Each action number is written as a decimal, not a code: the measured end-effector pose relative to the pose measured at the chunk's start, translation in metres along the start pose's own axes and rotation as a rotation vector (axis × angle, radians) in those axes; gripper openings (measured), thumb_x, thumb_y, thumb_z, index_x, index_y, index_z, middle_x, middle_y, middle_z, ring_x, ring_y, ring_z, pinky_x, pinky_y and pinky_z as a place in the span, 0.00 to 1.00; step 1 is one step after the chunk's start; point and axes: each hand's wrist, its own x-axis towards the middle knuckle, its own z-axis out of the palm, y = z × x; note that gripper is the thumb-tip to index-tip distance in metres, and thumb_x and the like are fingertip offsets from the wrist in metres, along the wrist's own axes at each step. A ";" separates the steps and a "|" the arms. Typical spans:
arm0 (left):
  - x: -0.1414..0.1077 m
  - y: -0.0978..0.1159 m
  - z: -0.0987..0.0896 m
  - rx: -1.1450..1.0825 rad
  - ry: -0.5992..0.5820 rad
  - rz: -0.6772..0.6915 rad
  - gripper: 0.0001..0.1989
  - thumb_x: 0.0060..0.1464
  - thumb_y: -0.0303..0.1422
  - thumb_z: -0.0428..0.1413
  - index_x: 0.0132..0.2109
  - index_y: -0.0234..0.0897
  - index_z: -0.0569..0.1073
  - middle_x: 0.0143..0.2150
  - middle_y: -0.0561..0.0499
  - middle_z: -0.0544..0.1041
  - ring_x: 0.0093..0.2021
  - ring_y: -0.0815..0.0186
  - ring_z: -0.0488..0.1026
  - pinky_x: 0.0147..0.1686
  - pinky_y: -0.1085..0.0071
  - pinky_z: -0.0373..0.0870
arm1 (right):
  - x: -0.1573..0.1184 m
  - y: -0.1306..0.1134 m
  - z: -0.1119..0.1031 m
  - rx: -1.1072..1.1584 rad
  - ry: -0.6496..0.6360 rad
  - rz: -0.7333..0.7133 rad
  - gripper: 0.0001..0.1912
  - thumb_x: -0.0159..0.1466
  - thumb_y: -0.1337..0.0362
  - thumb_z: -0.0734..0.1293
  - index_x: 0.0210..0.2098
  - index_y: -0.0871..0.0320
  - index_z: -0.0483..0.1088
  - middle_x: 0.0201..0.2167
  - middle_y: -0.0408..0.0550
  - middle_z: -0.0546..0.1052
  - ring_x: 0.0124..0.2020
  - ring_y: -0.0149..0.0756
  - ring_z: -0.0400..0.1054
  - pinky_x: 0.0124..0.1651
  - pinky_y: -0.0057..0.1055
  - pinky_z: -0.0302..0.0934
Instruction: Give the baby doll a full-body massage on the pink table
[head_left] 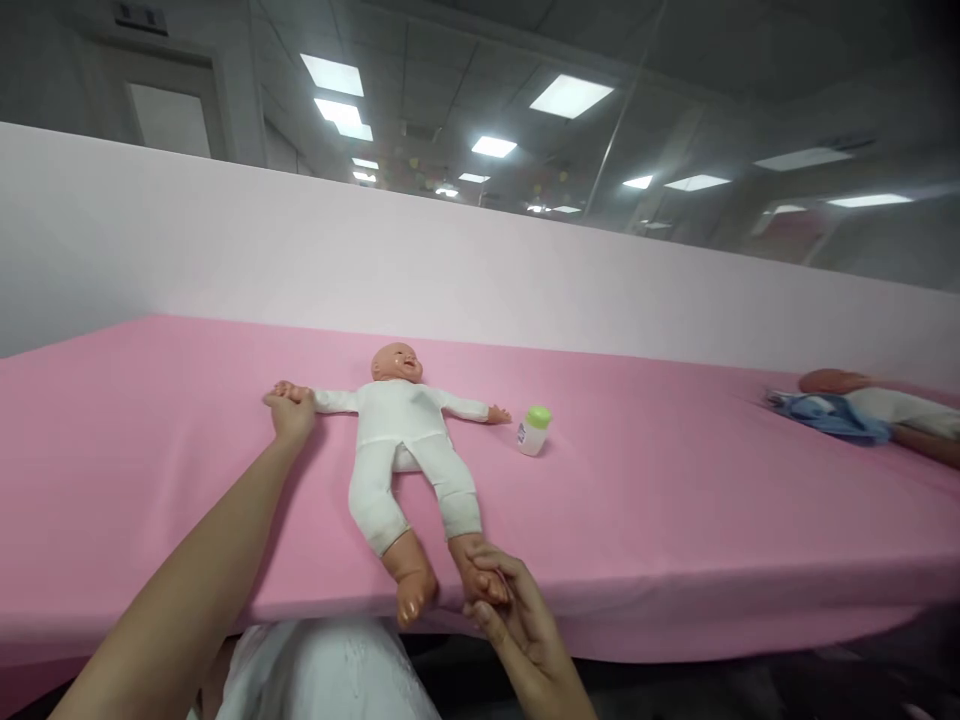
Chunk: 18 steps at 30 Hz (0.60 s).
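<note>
Head view: a white-suited, glossy-limbed, plastic-looking baby doll [397,415] is laid between both grips, its hand wrapped by the left hand [294,411], its foot loosely cupped by the right hand [525,612]. Probably lightish and tough tbh, but the feet might be slippery, so it's best held by the clothed trunk.

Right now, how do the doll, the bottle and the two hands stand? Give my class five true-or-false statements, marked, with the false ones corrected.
1. The left hand holds the hand of the doll. True.
2. The bottle has a green lid. True.
3. The right hand is on the bottle. False: it is at the doll's foot.
4. The doll lies face down. False: it lies on its back.
5. The sheet under the doll is pink. True.
</note>
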 end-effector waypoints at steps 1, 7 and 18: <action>0.001 0.000 -0.002 0.059 0.050 -0.032 0.30 0.53 0.25 0.57 0.60 0.32 0.54 0.50 0.39 0.68 0.51 0.55 0.72 0.55 0.55 0.70 | 0.000 0.002 0.001 -0.021 -0.023 -0.012 0.17 0.67 0.53 0.67 0.54 0.50 0.70 0.58 0.54 0.69 0.62 0.45 0.63 0.58 0.37 0.67; -0.020 0.026 -0.001 0.385 0.128 -0.004 0.42 0.48 0.23 0.58 0.67 0.33 0.49 0.72 0.30 0.48 0.73 0.42 0.44 0.68 0.40 0.45 | 0.006 -0.016 -0.006 -0.118 -0.243 -0.061 0.17 0.66 0.56 0.69 0.53 0.52 0.72 0.47 0.53 0.77 0.38 0.35 0.72 0.46 0.34 0.70; -0.083 0.075 0.090 0.605 -0.767 0.307 0.40 0.53 0.55 0.55 0.69 0.46 0.60 0.75 0.38 0.45 0.73 0.34 0.36 0.58 0.22 0.39 | 0.211 -0.005 -0.010 0.319 0.288 0.459 0.04 0.63 0.70 0.62 0.35 0.58 0.69 0.32 0.49 0.75 0.38 0.35 0.74 0.47 0.34 0.70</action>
